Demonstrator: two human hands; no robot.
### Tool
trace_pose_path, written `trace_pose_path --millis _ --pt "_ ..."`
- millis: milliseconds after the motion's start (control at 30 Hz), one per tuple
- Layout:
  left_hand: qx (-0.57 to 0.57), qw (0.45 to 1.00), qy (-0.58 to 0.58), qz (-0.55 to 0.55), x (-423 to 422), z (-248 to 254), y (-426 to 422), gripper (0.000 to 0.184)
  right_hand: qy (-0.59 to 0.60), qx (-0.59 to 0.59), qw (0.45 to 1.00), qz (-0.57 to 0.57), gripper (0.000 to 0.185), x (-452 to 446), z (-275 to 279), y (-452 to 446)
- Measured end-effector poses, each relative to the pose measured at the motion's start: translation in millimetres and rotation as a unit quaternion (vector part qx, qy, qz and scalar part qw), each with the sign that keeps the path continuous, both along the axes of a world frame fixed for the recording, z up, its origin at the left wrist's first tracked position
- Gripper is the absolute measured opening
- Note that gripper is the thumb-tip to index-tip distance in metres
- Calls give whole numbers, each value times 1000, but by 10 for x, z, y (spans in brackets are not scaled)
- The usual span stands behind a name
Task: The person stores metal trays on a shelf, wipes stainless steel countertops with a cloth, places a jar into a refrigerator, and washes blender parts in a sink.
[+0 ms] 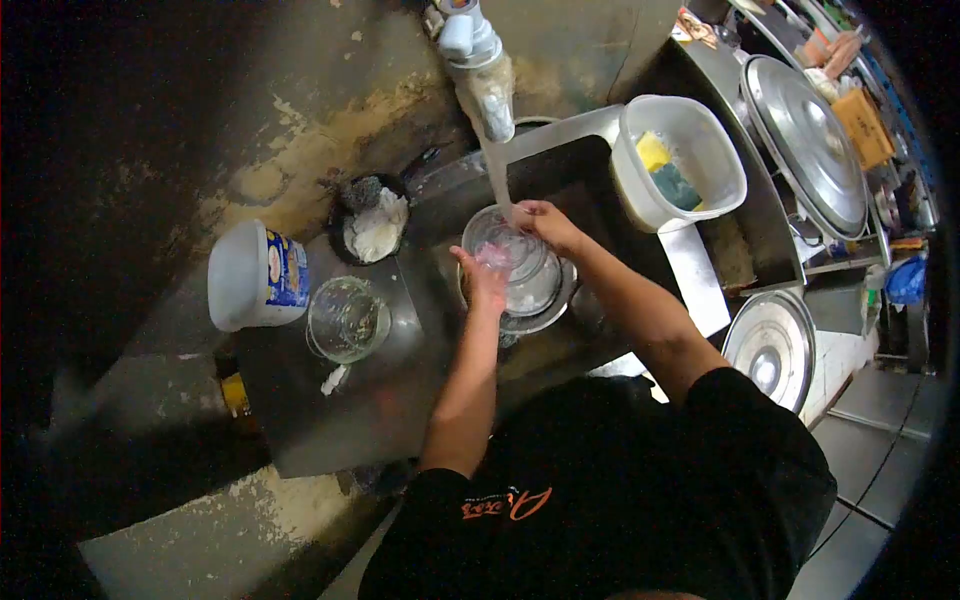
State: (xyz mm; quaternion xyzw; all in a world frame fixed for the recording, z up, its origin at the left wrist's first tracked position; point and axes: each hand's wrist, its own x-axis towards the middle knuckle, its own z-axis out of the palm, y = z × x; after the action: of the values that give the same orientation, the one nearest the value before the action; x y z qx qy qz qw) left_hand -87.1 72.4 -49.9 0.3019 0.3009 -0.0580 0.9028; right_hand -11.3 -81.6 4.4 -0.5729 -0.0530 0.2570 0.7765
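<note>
Both hands are at a clear round container (515, 240), held tilted in the sink under the tap's stream. My right hand (545, 223) is closed on its upper right rim, close to the falling water. At its left side is my left hand (482, 280), with one digit outside the rim and the others blurred against the clear wall. A round metal bowl (545, 318) shows partly beneath, its far side hidden by the container. Above, water runs from the tap (490, 90) down onto the container.
A white tub (640, 190) with a yellow-green sponge (668, 170) stands at the sink's right corner. On the left are a glass bowl (348, 320), a labelled white bucket (245, 275) and a dark pan (375, 220) holding something white. Large metal lids (805, 140) stand farther right.
</note>
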Motion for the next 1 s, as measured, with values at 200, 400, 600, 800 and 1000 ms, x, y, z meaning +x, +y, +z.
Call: trace_pose_path --millis 200,400,600,800,1000 --pt "-251 918 -128 -278 409 126 -373 80 -132 -107 985 -9 20 -496 506 -603" --pt "-51 955 -71 -285 676 59 -497 25 -352 -236 903 70 38 -829 461 -998" --pt "17 986 -151 -66 120 622 -479 29 -178 -221 947 -149 52 -410 -109 -457" --pt "138 981 -119 61 -381 -216 360 50 -287 -205 934 -50 40 -209 67 240" --pt "-155 988 -6 -28 -446 434 154 94 -305 -270 912 43 46 -134 341 354"
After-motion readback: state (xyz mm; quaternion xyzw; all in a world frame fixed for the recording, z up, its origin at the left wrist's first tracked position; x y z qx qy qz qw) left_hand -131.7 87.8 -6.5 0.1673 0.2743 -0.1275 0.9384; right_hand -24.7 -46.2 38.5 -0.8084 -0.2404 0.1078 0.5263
